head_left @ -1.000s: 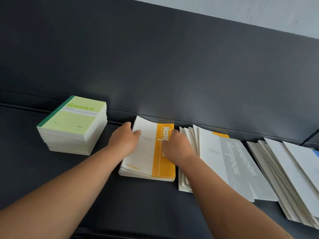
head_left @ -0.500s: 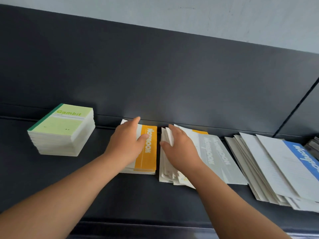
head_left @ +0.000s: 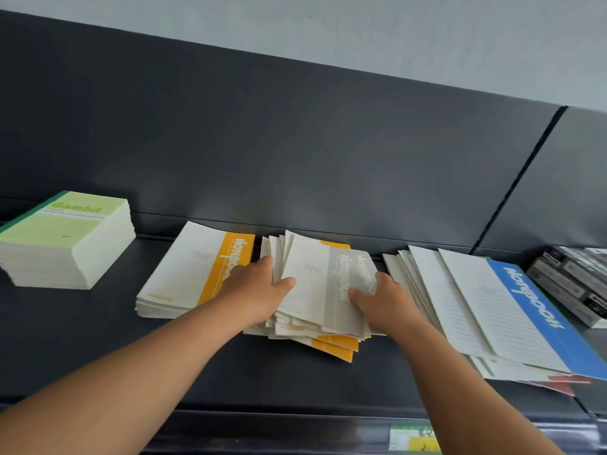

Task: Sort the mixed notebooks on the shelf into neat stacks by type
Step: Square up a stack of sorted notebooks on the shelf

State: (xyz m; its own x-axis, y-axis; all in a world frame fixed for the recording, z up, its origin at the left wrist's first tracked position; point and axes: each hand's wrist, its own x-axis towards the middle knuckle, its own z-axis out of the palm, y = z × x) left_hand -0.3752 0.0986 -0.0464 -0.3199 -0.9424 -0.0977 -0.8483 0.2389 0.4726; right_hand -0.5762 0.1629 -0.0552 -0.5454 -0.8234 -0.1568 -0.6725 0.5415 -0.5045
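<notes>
A messy pile of grey-striped and orange-striped notebooks (head_left: 323,284) lies in the middle of the dark shelf (head_left: 98,339). My left hand (head_left: 254,290) grips the pile's left side, thumb on top of the grey-striped cover. My right hand (head_left: 382,302) grips its right side, fingers on the cover. Left of the pile is a neat stack of orange-striped notebooks (head_left: 193,270). Further left stands a tall stack of green Gambit notebooks (head_left: 65,238). To the right, a fanned pile topped by a blue-striped notebook (head_left: 502,310) spreads out.
Dark boxed items (head_left: 571,280) sit at the far right of the shelf. The shelf's dark back panel (head_left: 295,142) rises close behind the stacks. A price label (head_left: 414,438) is on the front edge below.
My left hand left the orange-striped stack and moved right onto the mixed pile. Both hands now clasp that pile from its two sides, and its lower notebooks have slid toward me.
</notes>
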